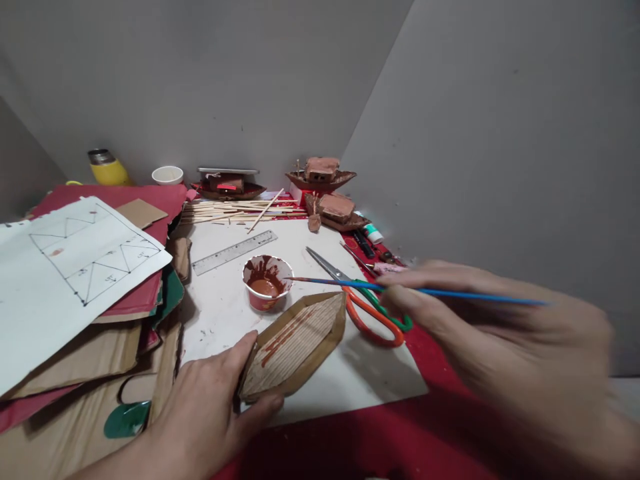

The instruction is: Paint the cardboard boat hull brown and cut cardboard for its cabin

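My left hand [215,393] grips the near left end of a boat-shaped cardboard piece [300,340], thumb on the near side and fingers on the far side. Reddish-brown streaks mark its ridged inner floor. My right hand [480,333] pinches a thin blue paintbrush [360,285], its tip pointing left at the right rim of a paper cup [263,303]. Brown paint lies in the cup and is smeared up its inner wall. The cup stands on a white sheet [213,337], just beyond the cardboard boat.
Orange-and-green scissors [373,320] lie right of the cup, a clear ruler [235,252] behind it. Wooden sticks [225,212] and brown model boats [337,207] are at the back. Stacked cardboard [85,360] and a drawn sheet [125,230] fill the left, near a yellow bottle [111,170].
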`<state>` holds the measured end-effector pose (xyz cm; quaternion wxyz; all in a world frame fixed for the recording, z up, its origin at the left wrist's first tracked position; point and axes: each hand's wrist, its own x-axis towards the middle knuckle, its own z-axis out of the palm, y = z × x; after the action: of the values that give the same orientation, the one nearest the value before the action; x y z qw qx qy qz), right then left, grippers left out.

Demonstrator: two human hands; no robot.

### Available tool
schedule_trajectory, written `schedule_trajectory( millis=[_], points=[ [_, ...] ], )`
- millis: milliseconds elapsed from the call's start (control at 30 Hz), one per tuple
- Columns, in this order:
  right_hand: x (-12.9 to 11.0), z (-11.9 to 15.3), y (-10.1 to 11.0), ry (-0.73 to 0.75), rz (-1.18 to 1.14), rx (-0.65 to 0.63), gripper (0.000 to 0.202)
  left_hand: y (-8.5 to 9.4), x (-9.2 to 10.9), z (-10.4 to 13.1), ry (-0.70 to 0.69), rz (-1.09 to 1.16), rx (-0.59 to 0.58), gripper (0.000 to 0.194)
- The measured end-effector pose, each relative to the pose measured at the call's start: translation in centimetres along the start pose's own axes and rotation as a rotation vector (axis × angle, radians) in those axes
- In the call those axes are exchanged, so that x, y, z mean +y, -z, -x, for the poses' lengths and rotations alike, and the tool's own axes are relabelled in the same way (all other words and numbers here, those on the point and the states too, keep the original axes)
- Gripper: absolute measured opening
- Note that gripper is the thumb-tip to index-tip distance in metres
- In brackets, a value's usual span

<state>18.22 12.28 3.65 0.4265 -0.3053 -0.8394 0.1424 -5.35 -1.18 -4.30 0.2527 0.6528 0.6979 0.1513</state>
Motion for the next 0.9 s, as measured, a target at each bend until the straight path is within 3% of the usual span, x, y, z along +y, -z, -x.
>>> schedule_trajectory(
  millis=[167, 300, 400, 500, 700, 900],
  points=[
    [-0.4, -4.5, -3.2, 0.114, -0.062, -0.269, 0.015, 0.2, 0.3, 0.1, -0.001, 0.025, -0.005, 0.062],
    [0.1, -6.0, -5.4, 0.080, -0.033, -0.492, 0.013, 0.5, 0.7, -0.1, 0.021, 0.019, -0.013, 0.060],
    [0.2, -6.4, -6.2, 0.022, -0.027, -0.580, 0.013, 0.6, 0.9, -0.3, 0.031, 0.003, -0.014, 0.060],
    [0.0, -6.5, -5.9, 0.006, -0.102, -0.521, 0.013, 0.6, 0.8, -0.3, 0.022, 0.002, -0.014, 0.059],
    [0.1, -5.6, -4.0, -0.070, -0.205, -0.221, 0.010, 0.4, 0.5, -0.1, 0.006, 0.006, 0.002, 0.061],
    [0.9, -3.1, -1.2, -0.198, -0.128, -0.027, 0.010, 0.2, 0.4, 0.0, -0.004, -0.007, 0.013, 0.059]
  ],
)
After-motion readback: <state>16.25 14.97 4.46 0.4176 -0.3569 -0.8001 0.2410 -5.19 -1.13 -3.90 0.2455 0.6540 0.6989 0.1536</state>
